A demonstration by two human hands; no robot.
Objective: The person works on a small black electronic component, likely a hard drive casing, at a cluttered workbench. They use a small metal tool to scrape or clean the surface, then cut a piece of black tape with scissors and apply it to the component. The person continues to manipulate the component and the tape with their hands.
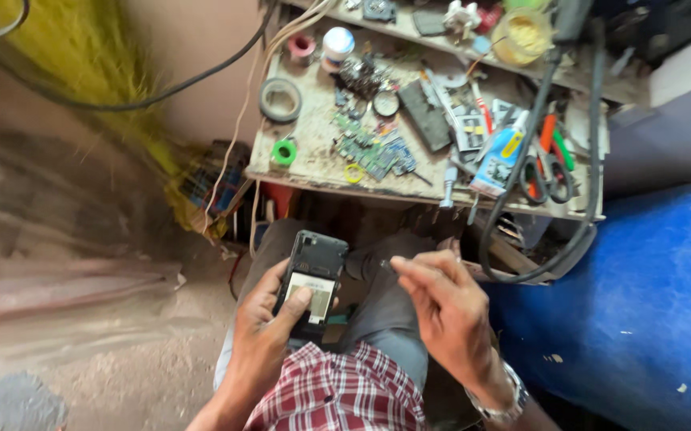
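left hand (270, 315) is gripping opened phone (312, 283), thumb lying on its battery | right hand (441, 307) is pinching small screw (385, 264) | phone is standing lengthwise, top pointing toward table (306, 148)

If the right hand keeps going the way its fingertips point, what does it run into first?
The right hand points left, pinching something small. First in line is probably the opened phone in the left hand, near its upper edge; depth between them is hard to judge.

This is a small electronics repair workshop. A worn workbench (306, 160) is crowded with circuit boards (369, 152); left of them lie tape rolls (281, 100), right of them scissors (546, 172) and a screwdriver (449, 185). Cables (537, 144) hang over the bench's right edge.
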